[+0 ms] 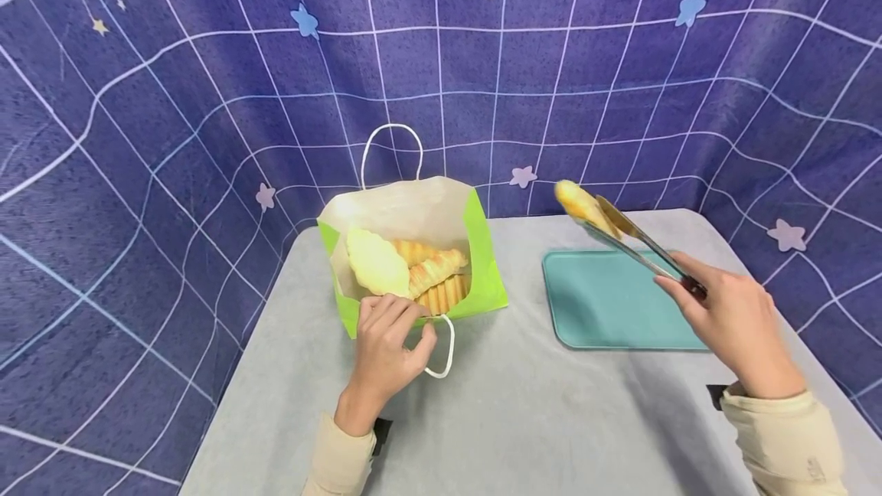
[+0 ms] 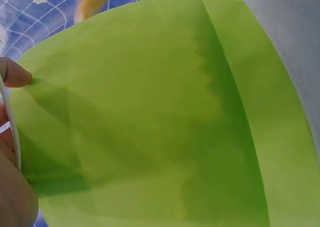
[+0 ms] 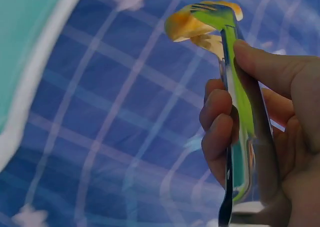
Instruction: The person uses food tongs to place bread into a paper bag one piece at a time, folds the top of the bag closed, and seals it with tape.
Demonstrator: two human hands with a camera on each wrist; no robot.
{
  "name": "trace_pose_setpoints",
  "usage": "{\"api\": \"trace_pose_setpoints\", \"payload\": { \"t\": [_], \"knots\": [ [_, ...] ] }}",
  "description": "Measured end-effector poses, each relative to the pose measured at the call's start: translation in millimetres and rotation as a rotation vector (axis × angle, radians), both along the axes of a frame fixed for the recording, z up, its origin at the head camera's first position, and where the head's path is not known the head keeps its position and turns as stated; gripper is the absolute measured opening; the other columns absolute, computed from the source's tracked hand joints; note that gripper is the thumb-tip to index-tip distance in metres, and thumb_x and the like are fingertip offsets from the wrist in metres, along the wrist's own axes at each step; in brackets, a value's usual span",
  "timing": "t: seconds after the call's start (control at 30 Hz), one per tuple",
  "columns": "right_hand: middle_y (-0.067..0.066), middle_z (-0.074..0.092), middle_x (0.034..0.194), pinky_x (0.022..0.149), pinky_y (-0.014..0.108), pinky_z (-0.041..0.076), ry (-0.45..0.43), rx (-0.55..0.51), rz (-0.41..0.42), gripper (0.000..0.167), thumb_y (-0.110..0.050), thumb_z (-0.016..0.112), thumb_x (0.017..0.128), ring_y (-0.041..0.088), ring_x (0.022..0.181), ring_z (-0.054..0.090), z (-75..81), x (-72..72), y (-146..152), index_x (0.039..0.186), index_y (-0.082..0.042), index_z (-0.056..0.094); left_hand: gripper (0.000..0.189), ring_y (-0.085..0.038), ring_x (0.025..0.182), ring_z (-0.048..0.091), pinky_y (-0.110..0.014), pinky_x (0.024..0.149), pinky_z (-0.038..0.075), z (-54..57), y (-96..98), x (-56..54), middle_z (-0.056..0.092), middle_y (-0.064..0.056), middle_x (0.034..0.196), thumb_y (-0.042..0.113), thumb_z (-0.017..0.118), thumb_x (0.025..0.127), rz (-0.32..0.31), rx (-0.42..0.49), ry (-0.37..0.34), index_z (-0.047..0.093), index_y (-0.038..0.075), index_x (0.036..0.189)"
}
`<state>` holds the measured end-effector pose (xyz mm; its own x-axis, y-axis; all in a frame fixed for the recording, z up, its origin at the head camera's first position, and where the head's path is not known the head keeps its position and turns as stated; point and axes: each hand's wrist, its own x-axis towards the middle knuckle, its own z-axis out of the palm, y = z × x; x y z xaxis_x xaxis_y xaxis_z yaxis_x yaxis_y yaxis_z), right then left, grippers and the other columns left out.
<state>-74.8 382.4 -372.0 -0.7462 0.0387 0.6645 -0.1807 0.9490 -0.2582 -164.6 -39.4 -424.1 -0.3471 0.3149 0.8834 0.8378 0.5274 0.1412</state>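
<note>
My right hand (image 1: pixel 737 320) grips metal tongs (image 1: pixel 644 247), whose tips pinch a golden bread roll (image 1: pixel 580 203) in the air above the far edge of a teal tray (image 1: pixel 620 305). In the right wrist view, thumb and fingers wrap the tongs (image 3: pixel 242 107), with the bread (image 3: pixel 187 26) at their far end. At the left stands a green paper bag (image 1: pixel 489 274), its mouth spread wide. Inside lie a pale oval bread (image 1: pixel 377 262), a croissant (image 1: pixel 437 270) and other ridged breads (image 1: pixel 444 295). My left hand (image 1: pixel 386 343) pinches the bag's near rim beside a white handle (image 1: pixel 449 350).
A grey cloth-covered table (image 1: pixel 510 419) lies under everything. A blue curtain with white grid lines and stars (image 1: pixel 455 60) hangs behind and at both sides. The bag's far handle (image 1: pixel 393 127) stands upright against it.
</note>
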Motion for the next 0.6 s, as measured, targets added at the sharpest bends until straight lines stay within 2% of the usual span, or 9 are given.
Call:
{"api": "trace_pose_setpoints", "payload": {
  "t": [0.07, 0.13, 0.27, 0.43, 0.6],
  "knots": [
    [-0.005, 0.052, 0.06, 0.046, 0.029, 0.03, 0.071, 0.024, 0.065, 0.041, -0.018, 0.083, 0.078, 0.01, 0.05, 0.041, 13.7, -0.4, -18.4, 0.117, -0.01, 0.073, 0.012, -0.019, 0.067, 0.056, -0.041, 0.073, 0.034, 0.0, 0.1, 0.3, 0.067, 0.002, 0.076, 0.009, 0.061, 0.077, 0.0, 0.002, 0.0, 0.072, 0.013, 0.08],
    [-0.006, 0.055, 0.062, 0.048, 0.026, 0.032, 0.128, 0.041, 0.13, 0.043, -0.017, 0.084, 0.077, 0.007, 0.051, 0.042, 25.7, -2.6, -37.2, 0.118, -0.01, 0.074, 0.012, -0.019, 0.067, 0.057, -0.04, 0.073, 0.034, 0.3, -1.2, 0.5, 0.067, 0.002, 0.076, 0.008, 0.061, 0.077, 0.005, 0.003, -0.001, 0.072, 0.013, 0.079],
    [-0.007, 0.06, 0.068, 0.051, 0.026, 0.037, 0.161, 0.032, 0.249, 0.042, -0.018, 0.082, 0.08, 0.005, 0.053, 0.045, 43.8, -11.6, -75.9, 0.121, -0.012, 0.073, 0.012, -0.019, 0.068, 0.057, -0.04, 0.073, 0.034, 1.0, -6.3, 1.4, 0.066, 0.002, 0.076, 0.008, 0.061, 0.076, 0.02, 0.002, 0.0, 0.072, 0.013, 0.079],
    [-0.008, 0.062, 0.071, 0.051, 0.029, 0.04, 0.164, 0.023, 0.362, 0.04, -0.021, 0.079, 0.083, 0.003, 0.055, 0.046, 51.8, -31.1, -116.4, 0.122, -0.013, 0.072, 0.012, -0.018, 0.069, 0.058, -0.04, 0.073, 0.034, 1.3, -8.9, 4.1, 0.066, 0.002, 0.076, 0.009, 0.061, 0.077, 0.03, -0.005, -0.003, 0.071, 0.013, 0.079],
    [-0.006, 0.064, 0.072, 0.052, 0.03, 0.043, 0.131, 0.034, 0.396, 0.039, -0.023, 0.077, 0.086, 0.005, 0.055, 0.05, 51.4, -49.5, -141.0, 0.124, -0.013, 0.071, 0.011, -0.017, 0.072, 0.058, -0.039, 0.075, 0.035, 0.8, -6.5, 8.7, 0.066, 0.004, 0.078, 0.009, 0.061, 0.079, 0.022, -0.029, -0.011, 0.071, 0.014, 0.079]
  ]
}}
